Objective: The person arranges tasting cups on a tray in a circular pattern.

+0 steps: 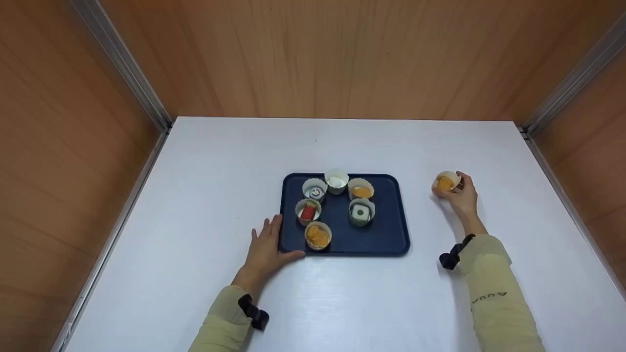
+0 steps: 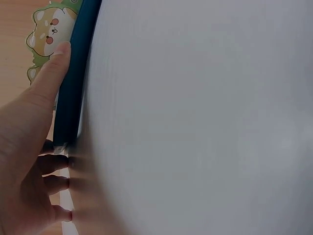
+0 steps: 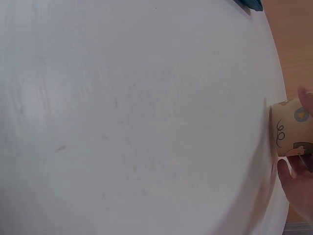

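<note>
A dark blue tray (image 1: 384,234) lies on the table with several small paper baking cups on it. At its front left corner rests my left hand (image 1: 264,252), fingers spread along the side and thumb at the front rim. The left wrist view shows that thumb (image 2: 56,63) against the rim. Well to the right of the tray, my right hand (image 1: 462,198) grips a paper cup (image 1: 454,178) with something orange inside. In the right wrist view this patterned cup (image 3: 288,129) stands between thumb and fingers, partly cut off by the frame edge.
On the tray, one cup (image 1: 307,222) holds something red, another (image 1: 318,246) orange pieces. Nearby are a pale cup (image 1: 336,190), a cup (image 1: 361,222) with a green and white piece and a cup (image 1: 370,188) with orange contents. Wooden panels (image 1: 313,58) surround the white table (image 1: 220,156).
</note>
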Demonstrator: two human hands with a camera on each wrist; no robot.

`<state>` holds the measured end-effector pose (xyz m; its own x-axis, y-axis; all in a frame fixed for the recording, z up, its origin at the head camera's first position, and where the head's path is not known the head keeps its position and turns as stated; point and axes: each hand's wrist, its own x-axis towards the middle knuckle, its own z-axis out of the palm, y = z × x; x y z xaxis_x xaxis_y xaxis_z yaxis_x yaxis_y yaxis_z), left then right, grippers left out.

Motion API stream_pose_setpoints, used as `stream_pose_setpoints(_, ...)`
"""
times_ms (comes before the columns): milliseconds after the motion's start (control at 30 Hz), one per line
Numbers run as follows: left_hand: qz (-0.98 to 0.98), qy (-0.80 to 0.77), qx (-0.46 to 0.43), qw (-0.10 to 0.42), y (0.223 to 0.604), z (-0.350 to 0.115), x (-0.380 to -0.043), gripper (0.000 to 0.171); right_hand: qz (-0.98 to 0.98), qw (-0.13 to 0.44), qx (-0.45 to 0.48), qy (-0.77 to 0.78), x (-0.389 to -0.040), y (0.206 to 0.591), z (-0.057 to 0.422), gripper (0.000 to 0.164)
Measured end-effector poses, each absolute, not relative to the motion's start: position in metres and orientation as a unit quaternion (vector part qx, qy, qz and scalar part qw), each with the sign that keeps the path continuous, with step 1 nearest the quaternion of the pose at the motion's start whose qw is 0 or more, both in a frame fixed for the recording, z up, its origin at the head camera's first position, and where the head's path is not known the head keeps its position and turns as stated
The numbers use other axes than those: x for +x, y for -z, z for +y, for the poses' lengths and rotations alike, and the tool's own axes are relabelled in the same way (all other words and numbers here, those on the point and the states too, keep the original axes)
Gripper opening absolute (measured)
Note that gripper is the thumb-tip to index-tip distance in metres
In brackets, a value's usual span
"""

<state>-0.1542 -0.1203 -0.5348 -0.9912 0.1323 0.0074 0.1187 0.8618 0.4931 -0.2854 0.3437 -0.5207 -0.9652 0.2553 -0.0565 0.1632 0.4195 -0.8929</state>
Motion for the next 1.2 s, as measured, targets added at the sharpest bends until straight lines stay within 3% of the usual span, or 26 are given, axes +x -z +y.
stream_pose_setpoints(933,0.966,-0.249,0.065,0.015,0.536,-0.12,-0.155,0.112,-0.835,0.095,-0.064,-0.538,-0.24,0.518,0.313,0.07)
stream_pose_setpoints(1200,0.966,-0.249,0.066,0.018,0.536,-0.121,-0.155,0.112,-0.832,0.083,-0.067,-0.544,-0.222,0.512,0.303,0.072)
